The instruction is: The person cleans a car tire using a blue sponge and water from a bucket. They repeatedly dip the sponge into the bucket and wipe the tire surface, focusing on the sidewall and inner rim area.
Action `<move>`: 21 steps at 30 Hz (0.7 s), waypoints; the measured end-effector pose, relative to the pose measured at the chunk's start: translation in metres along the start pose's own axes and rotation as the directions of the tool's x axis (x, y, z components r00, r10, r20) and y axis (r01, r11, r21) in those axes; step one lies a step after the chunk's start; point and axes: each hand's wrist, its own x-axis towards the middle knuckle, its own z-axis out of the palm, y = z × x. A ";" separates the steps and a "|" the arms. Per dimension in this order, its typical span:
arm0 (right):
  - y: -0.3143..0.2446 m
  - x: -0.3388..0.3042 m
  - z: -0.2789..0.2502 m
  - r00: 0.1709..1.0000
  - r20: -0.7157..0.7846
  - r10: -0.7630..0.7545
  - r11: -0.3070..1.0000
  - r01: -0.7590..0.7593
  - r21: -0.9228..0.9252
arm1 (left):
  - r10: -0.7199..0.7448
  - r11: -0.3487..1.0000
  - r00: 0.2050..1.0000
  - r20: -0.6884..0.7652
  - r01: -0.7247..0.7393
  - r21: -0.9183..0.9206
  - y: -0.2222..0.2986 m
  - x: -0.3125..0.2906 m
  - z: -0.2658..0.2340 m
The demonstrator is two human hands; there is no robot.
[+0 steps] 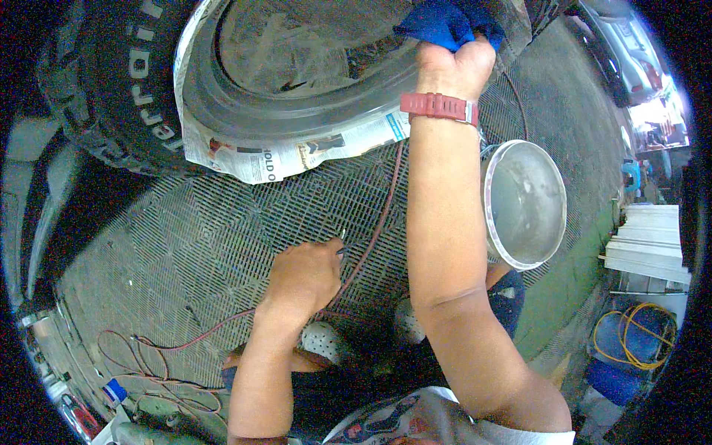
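Bunched in my right hand (pixel 454 68) is a blue cloth (pixel 442 26), held near the right side of a grey wheel rim (pixel 297 115). A red watch strap (pixel 437 106) circles that wrist. Sheets of newspaper (pixel 248 165) are tucked between the rim and the black tyre (pixel 111 81), which has white raised lettering. Lower down, my left hand (pixel 305 276) is closed in a fist above the floor mat. A small dark bit shows by its fingertips, too little to name.
A whitish round bucket (pixel 561 204) stands right of my right forearm. A thin red hose (pixel 382 226) runs across the ribbed floor mat (pixel 222 222) and coils at lower left. On the far right are a yellow cord (pixel 630 361) and a blue drum (pixel 619 382).
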 end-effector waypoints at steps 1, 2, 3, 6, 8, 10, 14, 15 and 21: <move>0.001 0.000 0.003 1.000 0.002 -0.014 1.000 0.014 -0.008 | 0.000 1.000 1.000 0.014 0.000 0.006 0.000 0.000 0.000; 0.000 -0.003 0.008 1.000 0.006 -0.027 0.999 0.027 -0.019 | 0.003 1.000 1.000 0.014 -0.003 0.002 0.000 -0.001 0.000; 0.003 -0.008 0.013 0.999 0.007 -0.039 0.999 0.040 -0.034 | 0.004 1.000 1.000 0.014 -0.004 -0.003 -0.001 -0.002 0.000; 0.018 -0.034 0.038 0.996 0.039 -0.083 0.988 0.088 -0.130 | 0.036 0.999 0.998 -0.047 -0.035 0.010 -0.009 -0.010 0.006; 0.005 -0.050 0.063 0.976 0.078 -0.205 0.926 0.219 -0.306 | 0.078 0.997 0.996 -0.051 -0.077 0.021 -0.001 -0.003 0.001; 0.007 -0.077 0.079 0.932 0.137 -0.335 0.844 0.362 -0.395 | 0.067 0.998 0.998 0.018 -0.067 0.016 0.009 0.002 -0.007; 0.011 -0.116 0.067 0.850 0.441 0.290 0.615 0.188 -0.766 | -0.002 1.000 1.000 0.014 0.002 0.004 -0.003 -0.016 -0.004; 0.025 -0.119 0.057 0.815 0.498 0.297 0.579 0.261 -0.772 | 0.009 1.000 1.000 0.023 -0.009 0.003 0.000 -0.013 -0.007; 0.092 -0.176 0.022 0.580 0.814 0.033 0.362 0.752 -0.551 | 0.007 1.000 0.999 0.048 -0.009 0.027 0.004 -0.006 -0.005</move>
